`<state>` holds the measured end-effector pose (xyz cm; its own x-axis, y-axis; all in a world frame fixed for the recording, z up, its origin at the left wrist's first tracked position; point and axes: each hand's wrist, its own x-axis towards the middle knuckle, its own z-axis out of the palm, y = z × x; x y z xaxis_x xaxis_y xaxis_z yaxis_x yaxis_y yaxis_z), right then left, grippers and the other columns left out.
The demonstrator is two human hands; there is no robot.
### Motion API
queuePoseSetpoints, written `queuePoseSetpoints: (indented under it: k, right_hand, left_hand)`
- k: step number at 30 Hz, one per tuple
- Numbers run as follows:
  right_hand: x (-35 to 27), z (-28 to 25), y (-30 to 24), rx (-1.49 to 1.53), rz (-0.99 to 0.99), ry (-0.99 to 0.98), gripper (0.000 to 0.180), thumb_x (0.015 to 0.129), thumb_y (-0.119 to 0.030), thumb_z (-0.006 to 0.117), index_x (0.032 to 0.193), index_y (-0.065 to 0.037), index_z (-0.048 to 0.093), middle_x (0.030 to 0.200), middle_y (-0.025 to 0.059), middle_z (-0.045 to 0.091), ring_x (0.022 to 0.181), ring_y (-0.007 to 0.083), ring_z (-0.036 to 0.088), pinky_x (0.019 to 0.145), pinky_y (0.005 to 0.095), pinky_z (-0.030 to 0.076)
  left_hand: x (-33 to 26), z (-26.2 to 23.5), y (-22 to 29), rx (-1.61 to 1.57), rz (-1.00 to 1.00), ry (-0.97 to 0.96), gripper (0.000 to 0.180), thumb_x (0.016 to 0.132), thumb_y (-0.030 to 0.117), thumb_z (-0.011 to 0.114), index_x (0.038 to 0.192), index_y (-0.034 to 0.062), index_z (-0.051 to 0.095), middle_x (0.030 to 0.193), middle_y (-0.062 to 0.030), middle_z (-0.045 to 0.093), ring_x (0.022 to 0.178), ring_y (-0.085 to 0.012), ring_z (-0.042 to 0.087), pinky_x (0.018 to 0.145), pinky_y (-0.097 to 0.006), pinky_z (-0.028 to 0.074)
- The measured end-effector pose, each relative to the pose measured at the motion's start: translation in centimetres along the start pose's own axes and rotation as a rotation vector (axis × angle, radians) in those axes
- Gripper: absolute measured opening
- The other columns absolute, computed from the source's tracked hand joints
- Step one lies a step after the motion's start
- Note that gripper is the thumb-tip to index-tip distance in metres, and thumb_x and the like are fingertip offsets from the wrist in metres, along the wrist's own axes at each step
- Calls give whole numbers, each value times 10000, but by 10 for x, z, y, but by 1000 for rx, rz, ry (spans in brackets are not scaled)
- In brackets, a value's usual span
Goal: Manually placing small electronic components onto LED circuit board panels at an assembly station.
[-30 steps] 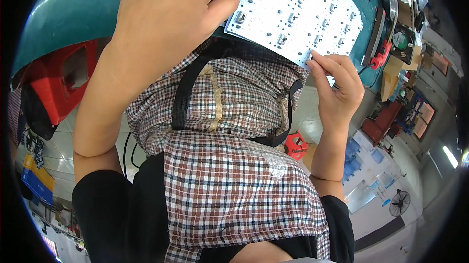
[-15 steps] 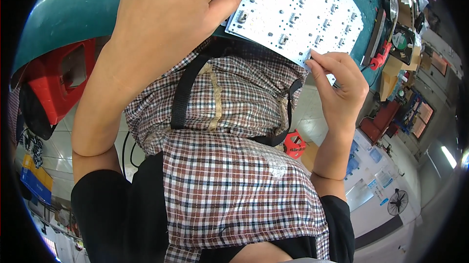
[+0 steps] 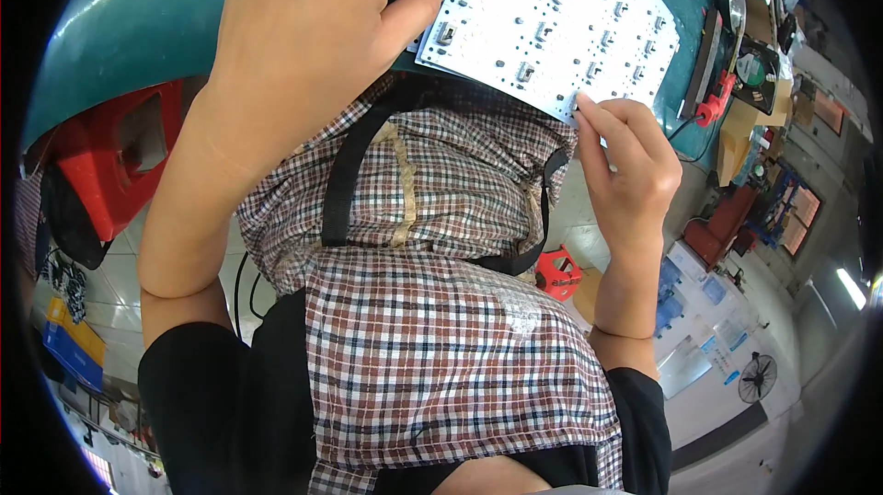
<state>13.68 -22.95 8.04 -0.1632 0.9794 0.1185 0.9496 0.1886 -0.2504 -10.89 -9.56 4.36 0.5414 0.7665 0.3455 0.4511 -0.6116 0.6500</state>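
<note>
A white circuit board panel [image 3: 578, 30] with rows of small metal and dark parts lies tilted at the near edge of the green table. Another thin edge shows under its left side, so it seems to rest on a second sheet. My left hand [image 3: 308, 26] is closed at the panel's left edge, thumb and fingers pinched beside a metal part; its fingertips are partly cut off by the top of the view. My right hand [image 3: 630, 159] pinches the panel's near corner between thumb and forefinger, the other fingers curled.
The green table [image 3: 156, 12] runs across the top. At its right side are a red-handled tool [image 3: 715, 101] with a cable, a black fan [image 3: 756, 74] and cardboard pieces. A red stool [image 3: 115, 159] stands at left, and a checked apron [image 3: 441, 339] covers my lap.
The panel and both hands have shifted slightly to the left. Both hands keep their pinch on the panel.
</note>
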Motion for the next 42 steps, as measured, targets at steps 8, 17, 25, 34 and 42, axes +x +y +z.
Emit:
queuePoseSetpoints:
  k: [8, 17, 25, 34, 42]
  right_hand:
    - [4, -1, 5, 250, 201, 13, 130, 801, 47, 796, 908, -10, 748, 824, 85, 680, 670, 189, 667, 591, 300, 520]
    - [2, -42, 28, 218, 472, 145, 139, 918, 12, 726, 1054, 15, 756, 850, 54, 685, 744, 93, 620, 671, 243, 507]
    - [-27, -24, 46, 134, 721, 88, 214, 956, -89, 684, 1112, 48, 734, 863, 151, 667, 656, 212, 593, 640, 338, 479]
    - [-31, -35, 70, 857, 982, 196, 201, 944, -46, 716, 1113, 59, 748, 718, 12, 659, 532, 40, 510, 456, 192, 375]
    - [80, -87, 123, 775, 722, 143, 261, 989, -165, 640, 1112, 43, 738, 718, -2, 633, 590, 78, 547, 555, 216, 404]
  left_hand:
    - [-6, 7, -7, 15, -8, -16, 121, 830, 73, 786, 950, 79, 770, 814, -25, 624, 721, -193, 611, 629, -313, 461]
    - [5, -8, 0, 63, -23, -7, 132, 845, 76, 764, 977, 76, 782, 823, -40, 633, 733, -212, 626, 643, -335, 485]
    - [-3, -9, 23, -37, -302, -57, 187, 892, 75, 721, 1066, 51, 784, 819, -75, 627, 674, -233, 614, 618, -361, 483]
    - [-3, -24, 29, -303, -428, -59, 234, 928, 53, 701, 1153, 21, 759, 843, -74, 619, 644, -151, 577, 606, -293, 463]
    - [6, -59, 36, -991, -587, -97, 384, 977, 55, 655, 1360, 37, 673, 1020, 5, 605, 746, -50, 515, 633, -207, 444]
